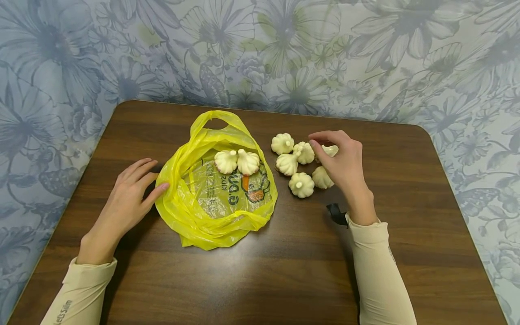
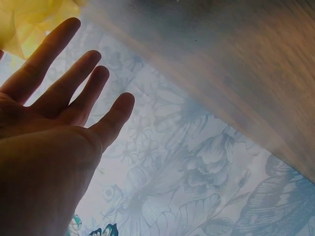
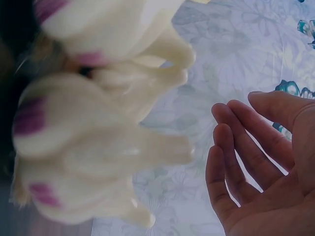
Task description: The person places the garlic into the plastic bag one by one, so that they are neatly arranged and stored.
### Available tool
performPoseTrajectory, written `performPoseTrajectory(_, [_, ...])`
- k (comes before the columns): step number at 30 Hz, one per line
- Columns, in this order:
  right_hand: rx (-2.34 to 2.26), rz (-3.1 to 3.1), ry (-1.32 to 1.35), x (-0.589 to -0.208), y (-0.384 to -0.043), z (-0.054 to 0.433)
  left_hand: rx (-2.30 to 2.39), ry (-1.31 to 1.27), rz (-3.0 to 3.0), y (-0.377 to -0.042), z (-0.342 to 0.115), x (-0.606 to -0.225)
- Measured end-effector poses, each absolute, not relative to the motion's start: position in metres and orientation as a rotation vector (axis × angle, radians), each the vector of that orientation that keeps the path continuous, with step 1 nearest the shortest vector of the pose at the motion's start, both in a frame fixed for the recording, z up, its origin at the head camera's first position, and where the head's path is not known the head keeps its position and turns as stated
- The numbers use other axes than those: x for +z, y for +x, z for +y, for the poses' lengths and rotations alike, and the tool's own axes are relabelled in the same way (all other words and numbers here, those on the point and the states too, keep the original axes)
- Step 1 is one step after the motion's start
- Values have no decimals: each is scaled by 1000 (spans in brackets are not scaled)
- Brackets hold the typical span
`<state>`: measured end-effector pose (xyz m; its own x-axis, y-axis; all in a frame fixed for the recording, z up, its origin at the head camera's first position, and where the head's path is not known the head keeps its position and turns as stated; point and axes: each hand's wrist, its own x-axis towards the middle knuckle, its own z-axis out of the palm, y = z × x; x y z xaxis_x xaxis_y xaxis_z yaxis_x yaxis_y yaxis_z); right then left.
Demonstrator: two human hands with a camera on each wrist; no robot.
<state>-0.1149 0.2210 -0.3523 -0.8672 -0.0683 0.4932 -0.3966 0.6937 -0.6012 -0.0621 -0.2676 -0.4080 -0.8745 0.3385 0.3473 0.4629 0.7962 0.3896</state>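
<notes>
My left hand (image 1: 127, 198) is at the left side of a yellow plastic bag (image 1: 174, 212), its fingers extended and the thumb touching the bag's edge. Inside the bag's wide mouth lie two garlic bulbs (image 1: 225, 162), side by side. To the right of the bag, several more garlic bulbs (image 1: 302, 185) are grouped on the table. Over the right side of that group hovers my right hand (image 1: 346, 163), holding nothing and partly covering a bulb (image 1: 331, 150). In the right wrist view, a gap separates the loosely bent fingers from the nearby bulbs (image 3: 78, 142).
A brown wooden table (image 1: 264, 284) bears everything, its far edge against a wall with floral wallpaper (image 1: 292, 54). Near my right wrist is a small black strap-like piece (image 1: 336, 214). One bag handle (image 1: 215, 118) stands up at the back.
</notes>
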Motion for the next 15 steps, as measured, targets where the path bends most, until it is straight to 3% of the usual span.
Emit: performPoseTrajectory(15, [975, -2520, 292, -354, -110, 241, -690, -617, -2720, -63, -269, -409])
